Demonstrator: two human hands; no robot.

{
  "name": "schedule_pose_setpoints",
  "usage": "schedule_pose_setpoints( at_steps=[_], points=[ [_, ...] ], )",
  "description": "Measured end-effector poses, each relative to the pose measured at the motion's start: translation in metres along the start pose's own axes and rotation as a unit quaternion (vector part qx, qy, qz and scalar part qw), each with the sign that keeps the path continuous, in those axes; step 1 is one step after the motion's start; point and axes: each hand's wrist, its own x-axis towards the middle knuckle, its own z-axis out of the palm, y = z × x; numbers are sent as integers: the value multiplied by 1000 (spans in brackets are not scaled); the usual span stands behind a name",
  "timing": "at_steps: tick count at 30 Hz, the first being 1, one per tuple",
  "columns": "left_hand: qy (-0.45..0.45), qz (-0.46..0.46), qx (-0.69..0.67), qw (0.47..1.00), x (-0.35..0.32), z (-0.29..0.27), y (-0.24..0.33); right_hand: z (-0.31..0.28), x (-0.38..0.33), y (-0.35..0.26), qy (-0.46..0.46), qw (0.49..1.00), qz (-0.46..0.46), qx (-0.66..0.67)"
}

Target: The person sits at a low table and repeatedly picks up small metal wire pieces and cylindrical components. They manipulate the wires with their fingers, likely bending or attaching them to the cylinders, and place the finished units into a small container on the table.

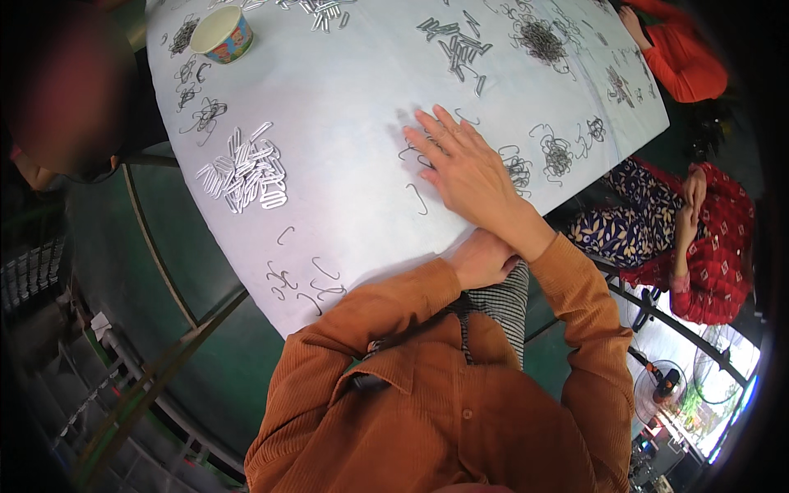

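Note:
My right hand (467,168) lies over the white table top (345,148) with its fingers stretched out and apart. Thin bent wire hooks (413,154) show beside and partly under its fingers, and a single wire hook (422,200) lies just left of its thumb. At the table's near edge, my left hand (483,260) is curled closed below my right wrist. Its fingers turn under, so anything inside is hidden. To the right of my right hand lies a heap of wire hooks (518,170). Farther left is a pile of shiny metal strips (245,172).
A colourful paper tub (222,37) stands at the far left. More metal strips (464,53) and a dark hook heap (540,41) lie farther back. Loose hooks (316,287) are near the left front edge. People sit at the left, right and far right; a fan (662,384) stands behind.

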Motion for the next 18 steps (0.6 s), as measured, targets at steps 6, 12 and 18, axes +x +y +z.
schedule_pose_setpoints(
  at_steps=[6,12,18],
  points=[
    [61,-35,43,997,-10,18,-1,31,-18,-31,-103,966,-217,98],
    [89,104,17,990,0,0,3,30,-10,26,-77,978,-184,-61],
    [82,120,-16,989,3,-2,6,8,-15,104,-43,983,-139,-110]
  ],
)
